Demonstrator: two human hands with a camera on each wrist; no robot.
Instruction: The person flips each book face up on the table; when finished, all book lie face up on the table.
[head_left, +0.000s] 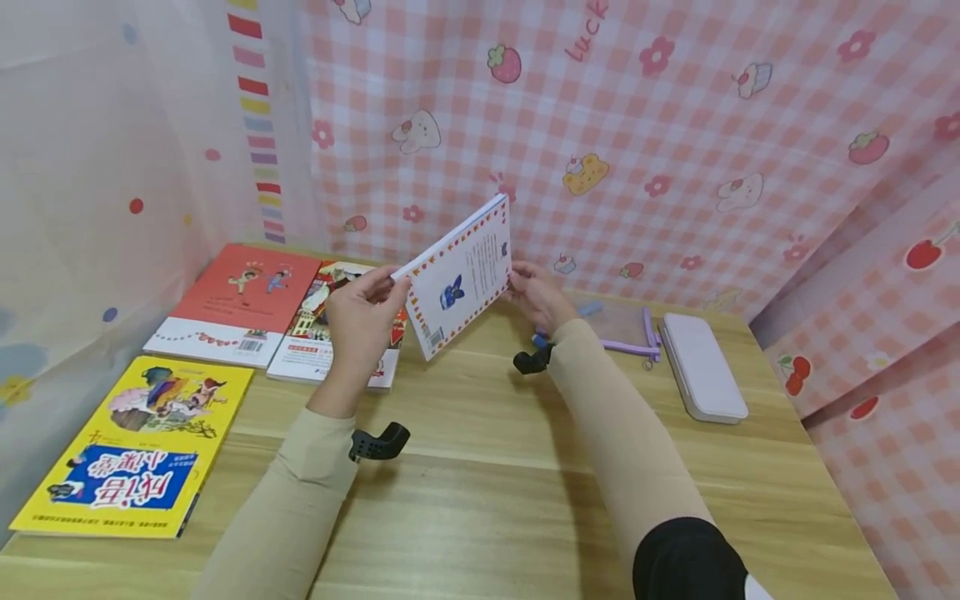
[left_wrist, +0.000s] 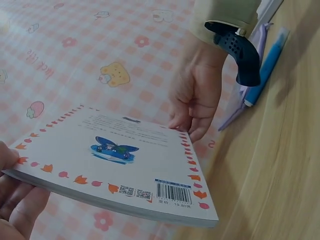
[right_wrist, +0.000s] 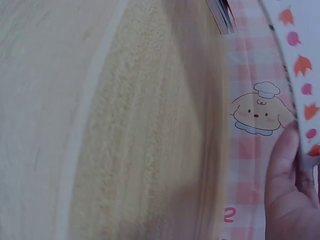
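Head view: I see both forearms reach forward over the table [head_left: 480, 517] and angle inward, the left hand [head_left: 360, 325] and the right hand [head_left: 538, 293] raised at opposite edges of a white book [head_left: 480, 279]. The book is held tilted above the table, its back cover toward my camera, in front of the checked cloth [head_left: 465, 100]. The left hand pinches its edge, thumb on the cover and, in my left wrist view, fingers curled beneath. The right hand grips the opposite edge, fingers bent. Each wrist carries a black mount [head_left: 381, 442]. To the left on the table lie a yellow book [head_left: 135, 454], a red book [head_left: 240, 296] and, just beside the latter, a multicoloured book [head_left: 300, 350] partly hidden by the left hand; near the right forearm lie a purple-edged pouch [head_left: 618, 325] and a pale case [head_left: 703, 367].
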